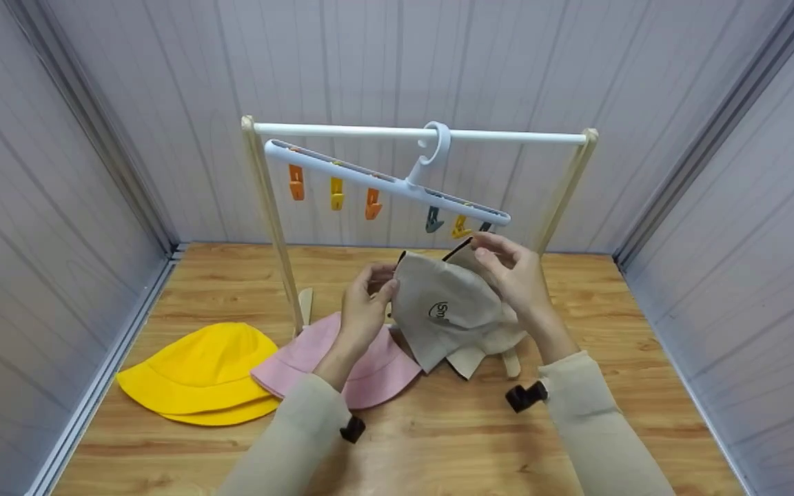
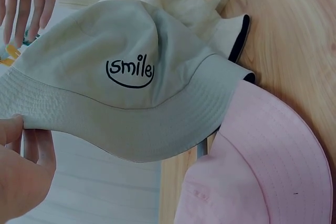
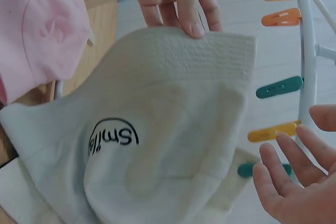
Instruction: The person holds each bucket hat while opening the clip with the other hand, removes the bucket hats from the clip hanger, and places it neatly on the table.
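A beige bucket hat (image 1: 449,296) with a black "smile" print is held up below the right half of a pale blue clip hanger (image 1: 369,178). My left hand (image 1: 364,306) pinches its brim between thumb and fingers, clearest in the left wrist view. In the right wrist view, my right hand (image 3: 304,177) has its fingers spread loosely beside a yellow clip (image 3: 273,131) and a green clip (image 3: 286,169), with nothing gripped. Behind the beige hat is a cream hat (image 2: 189,14) with a dark lining, partly hidden; whether a clip holds it I cannot tell.
The hanger hooks over a white rod (image 1: 514,136) on a wooden-legged rack and tilts down to the right. Several orange, yellow and green clips hang along it. On the wooden table (image 1: 438,448) lie a pink hat (image 1: 383,372) and yellow hats (image 1: 204,365). Panel walls surround the table.
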A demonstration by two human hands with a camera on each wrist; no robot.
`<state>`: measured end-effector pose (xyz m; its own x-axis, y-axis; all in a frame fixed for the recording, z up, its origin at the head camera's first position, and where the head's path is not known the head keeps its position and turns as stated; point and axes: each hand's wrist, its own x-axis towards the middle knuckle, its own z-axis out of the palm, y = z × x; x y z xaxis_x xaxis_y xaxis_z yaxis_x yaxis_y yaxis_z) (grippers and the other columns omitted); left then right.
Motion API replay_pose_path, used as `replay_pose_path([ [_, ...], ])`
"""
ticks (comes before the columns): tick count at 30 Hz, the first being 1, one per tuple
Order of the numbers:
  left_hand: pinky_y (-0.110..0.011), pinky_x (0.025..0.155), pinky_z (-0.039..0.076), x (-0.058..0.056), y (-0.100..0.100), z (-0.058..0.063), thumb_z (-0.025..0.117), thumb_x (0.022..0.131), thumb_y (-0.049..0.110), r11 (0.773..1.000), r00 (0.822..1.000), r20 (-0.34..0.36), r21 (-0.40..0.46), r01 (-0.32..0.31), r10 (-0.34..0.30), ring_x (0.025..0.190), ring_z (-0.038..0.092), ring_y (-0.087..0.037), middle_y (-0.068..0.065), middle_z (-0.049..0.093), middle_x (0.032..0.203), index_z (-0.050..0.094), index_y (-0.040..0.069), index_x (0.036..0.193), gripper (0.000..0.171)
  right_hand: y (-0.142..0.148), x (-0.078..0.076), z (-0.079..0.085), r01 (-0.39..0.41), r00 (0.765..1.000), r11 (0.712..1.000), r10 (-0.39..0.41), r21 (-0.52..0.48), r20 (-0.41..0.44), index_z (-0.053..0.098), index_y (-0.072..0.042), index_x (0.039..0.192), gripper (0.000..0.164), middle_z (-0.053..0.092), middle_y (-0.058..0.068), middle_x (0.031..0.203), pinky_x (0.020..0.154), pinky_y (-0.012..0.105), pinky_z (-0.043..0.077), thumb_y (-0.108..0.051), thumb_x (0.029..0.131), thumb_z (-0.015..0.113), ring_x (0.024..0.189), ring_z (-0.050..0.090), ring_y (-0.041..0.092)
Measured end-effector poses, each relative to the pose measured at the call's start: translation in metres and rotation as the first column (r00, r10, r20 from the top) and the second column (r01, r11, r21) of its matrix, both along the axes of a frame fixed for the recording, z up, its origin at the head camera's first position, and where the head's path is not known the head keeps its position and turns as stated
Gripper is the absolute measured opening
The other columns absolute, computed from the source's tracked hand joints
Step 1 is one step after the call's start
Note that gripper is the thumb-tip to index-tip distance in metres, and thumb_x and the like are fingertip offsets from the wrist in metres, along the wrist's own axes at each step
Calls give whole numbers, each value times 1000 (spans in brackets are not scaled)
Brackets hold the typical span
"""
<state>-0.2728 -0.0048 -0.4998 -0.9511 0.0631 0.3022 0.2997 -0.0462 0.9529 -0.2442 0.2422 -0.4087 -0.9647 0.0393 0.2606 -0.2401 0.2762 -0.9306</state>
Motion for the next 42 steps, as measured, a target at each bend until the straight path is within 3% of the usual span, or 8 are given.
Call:
replay_pose_path([
  [4,-30,91,58,1,0,2,66,103,0,1000,1000,7,5,6,-6,108,65,-23,-9,70,117,69,7,126,24,17,9,-5,58,998,998,-58,-30,-24,66,0,139,35,68,22,137,101,24,55,-14,106,66,123,67,32],
  [12,-28,89,58,4,4,7,67,103,0,999,1000,15,36,-5,5,107,66,-24,-11,71,116,70,5,124,23,42,24,-22,159,987,984,-161,-79,-20,65,2,139,35,70,18,133,100,28,57,-11,107,64,113,72,20],
  [19,-26,87,58,11,9,13,67,102,-1,998,1000,4,61,0,0,107,65,-23,-11,70,116,69,4,124,23,55,34,-50,204,979,975,-203,-85,24,63,0,142,35,66,20,137,101,32,57,-11,108,63,116,69,22],
  [26,-26,87,58,14,10,16,67,102,-2,998,1000,-22,65,11,-10,107,65,-23,-10,71,116,70,6,124,23,58,38,-79,243,970,964,-240,-107,43,64,-1,141,36,66,21,139,97,22,57,-9,106,65,116,69,17],
  [32,-27,89,56,16,9,16,67,102,-1,997,999,-46,68,23,-20,106,64,-22,-12,71,115,70,5,123,22,56,40,-110,291,957,951,-290,-102,20,64,2,139,37,67,24,137,95,21,57,-5,104,68,109,70,8],
  [38,-27,89,55,16,8,16,67,101,-2,997,999,-52,72,21,-17,105,64,-22,-12,71,114,69,4,122,22,47,37,-137,327,945,938,-328,-114,14,62,7,139,39,66,27,136,96,14,52,0,102,68,119,68,23],
  [42,-27,88,55,16,7,16,67,102,-1,997,999,-47,70,22,-19,105,64,-22,-12,70,114,69,4,123,22,42,35,-149,346,938,928,-342,-138,52,61,7,141,40,66,27,137,91,14,54,-1,102,68,113,68,16],
])
